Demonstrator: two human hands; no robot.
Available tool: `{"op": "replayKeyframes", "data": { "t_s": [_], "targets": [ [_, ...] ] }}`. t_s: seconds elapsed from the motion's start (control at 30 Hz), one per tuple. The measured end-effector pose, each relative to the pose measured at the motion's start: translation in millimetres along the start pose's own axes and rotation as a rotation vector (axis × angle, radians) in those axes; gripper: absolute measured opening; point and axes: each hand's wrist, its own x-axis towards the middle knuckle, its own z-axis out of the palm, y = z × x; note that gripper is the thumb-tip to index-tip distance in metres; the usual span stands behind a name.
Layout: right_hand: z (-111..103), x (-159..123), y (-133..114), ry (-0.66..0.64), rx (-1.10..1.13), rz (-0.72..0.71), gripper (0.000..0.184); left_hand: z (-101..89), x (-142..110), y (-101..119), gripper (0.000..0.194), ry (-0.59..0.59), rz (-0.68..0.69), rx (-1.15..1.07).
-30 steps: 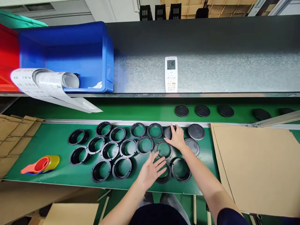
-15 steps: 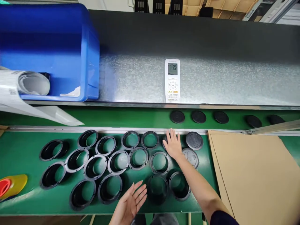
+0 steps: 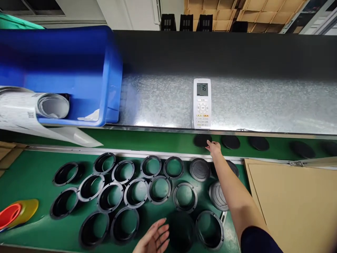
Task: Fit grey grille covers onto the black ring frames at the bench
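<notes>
At the back strip, my right hand [image 3: 214,148] has its fingers closed at the right edge of a black round cap [image 3: 201,140]. My left hand [image 3: 155,238] is palm up near the front edge, fingers apart and loosely curved, holding nothing. Just right of it is a dark round part [image 3: 181,230], its inside too dark to make out. Several black flanged rings [image 3: 185,184] stand on the green table. Grey-black caps top some of the parts on the right, such as one capped ring [image 3: 200,169] and another [image 3: 218,195] partly behind my right forearm.
Along the green back strip lie more black caps [image 3: 258,143]. Above it runs a metal shelf [image 3: 158,102] with a white remote control [image 3: 202,103] and a blue bin [image 3: 113,80] with rolled label sheets [image 3: 52,105]. Cardboard sheets [image 3: 295,196] cover the right side. A yellow-and-red tape roll [image 3: 21,212] lies left.
My right hand has moved from the capped ring in the back row up to a cap on the back strip. My left hand's fingers have curled slightly. The view has tilted up.
</notes>
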Motion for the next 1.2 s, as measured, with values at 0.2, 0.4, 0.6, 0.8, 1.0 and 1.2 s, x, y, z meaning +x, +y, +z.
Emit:
{"op": "replayKeyframes", "data": {
  "t_s": [0.2,0.4,0.6,0.8,1.0,1.2],
  "targets": [
    [-34,-174,46,-0.416,0.321,0.091,0.051,74.7,9,3,0.058,-0.173,0.227,0.036],
    [-81,-313,106,-0.668,0.378,0.130,0.031,108.9,12,-2,0.057,-0.314,0.254,-0.202],
    [-122,-310,111,-0.414,-0.323,-0.738,0.033,97.5,-1,-45,0.052,-0.324,0.140,-0.185],
    [-151,-311,115,-0.603,-0.502,-0.872,0.042,87.0,-16,-88,0.052,-0.275,0.108,-0.052],
    [-171,-324,116,-0.713,-0.434,-0.838,0.053,87.4,-33,-113,0.063,-0.330,0.157,0.095],
    [-198,-338,111,-0.674,-0.186,-0.672,0.061,96.9,-50,-130,0.061,-0.422,0.173,0.055]
  ]
}}
